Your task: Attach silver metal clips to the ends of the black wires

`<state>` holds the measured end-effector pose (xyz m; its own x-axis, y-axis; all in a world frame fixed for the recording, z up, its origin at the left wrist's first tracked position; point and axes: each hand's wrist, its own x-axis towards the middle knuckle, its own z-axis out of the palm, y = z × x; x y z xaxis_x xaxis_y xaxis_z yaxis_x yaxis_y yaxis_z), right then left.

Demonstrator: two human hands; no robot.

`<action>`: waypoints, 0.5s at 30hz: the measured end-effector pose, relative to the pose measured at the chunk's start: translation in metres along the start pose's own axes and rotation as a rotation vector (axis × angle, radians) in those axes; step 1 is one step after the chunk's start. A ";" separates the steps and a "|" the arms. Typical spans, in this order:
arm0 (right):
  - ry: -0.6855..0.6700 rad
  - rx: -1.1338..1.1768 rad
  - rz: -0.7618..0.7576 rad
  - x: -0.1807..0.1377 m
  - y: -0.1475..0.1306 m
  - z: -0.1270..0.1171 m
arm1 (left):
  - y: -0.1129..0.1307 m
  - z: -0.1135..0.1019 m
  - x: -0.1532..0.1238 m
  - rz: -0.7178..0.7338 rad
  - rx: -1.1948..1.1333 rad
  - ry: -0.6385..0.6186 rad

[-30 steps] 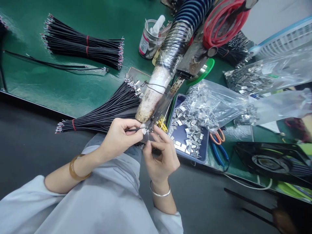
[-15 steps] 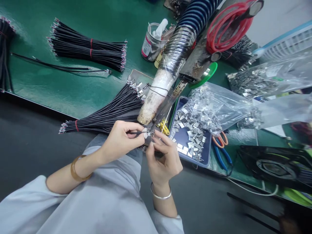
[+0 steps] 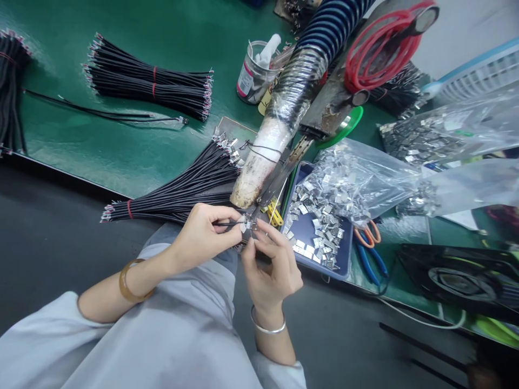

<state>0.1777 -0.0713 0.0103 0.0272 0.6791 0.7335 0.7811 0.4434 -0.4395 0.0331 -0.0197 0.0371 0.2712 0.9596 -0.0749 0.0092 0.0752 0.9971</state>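
Observation:
Just below the soldering iron [image 3: 298,151], my left hand [image 3: 198,232] pinches a black cable [image 3: 227,222] near its end, with white covers on the fingertips. A small shiny metal connector [image 3: 250,222] sits at that cable end. My right hand [image 3: 273,265] is closed close to the connector, its index fingertip at the connector's right end. Whatever lies between the right thumb and fingers is too small to make out. Beside my left hand, a fanned bundle of black cables [image 3: 182,186], tied with a red band, has metal connectors on its far ends.
A blue tray [image 3: 344,259] of loose metal connectors stands right of my hands, partly under a clear plastic bag [image 3: 360,178]. A wrapped fume hose [image 3: 263,156] hangs above. Blue-handled pliers [image 3: 371,259], a jar [image 3: 253,75] and another tied cable bundle [image 3: 150,81] lie around.
The whole view has shifted very slightly. Both hands keep nearly the same place at the cable end, with only small finger movement.

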 end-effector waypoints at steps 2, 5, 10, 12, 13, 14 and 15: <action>-0.019 0.000 -0.013 -0.001 0.001 -0.001 | -0.002 0.000 0.000 -0.027 -0.003 -0.021; -0.016 0.002 -0.040 0.000 0.004 -0.003 | -0.001 0.000 -0.001 -0.036 -0.015 -0.039; -0.032 0.085 -0.005 -0.006 0.010 -0.006 | 0.002 -0.006 -0.003 0.025 -0.012 -0.132; -0.034 0.160 0.157 -0.007 0.009 -0.009 | 0.001 -0.009 -0.005 0.115 0.080 -0.165; -0.065 0.204 0.254 -0.006 0.008 -0.011 | 0.000 -0.011 -0.006 0.183 0.147 -0.169; -0.120 0.255 0.348 -0.004 0.006 -0.012 | -0.001 -0.012 -0.008 0.271 0.223 -0.164; -0.186 0.315 0.429 -0.001 0.004 -0.014 | -0.002 -0.013 -0.009 0.371 0.306 -0.151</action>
<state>0.1895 -0.0782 0.0147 0.1685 0.9162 0.3635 0.4992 0.2386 -0.8330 0.0182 -0.0250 0.0352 0.4462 0.8547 0.2653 0.1616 -0.3685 0.9155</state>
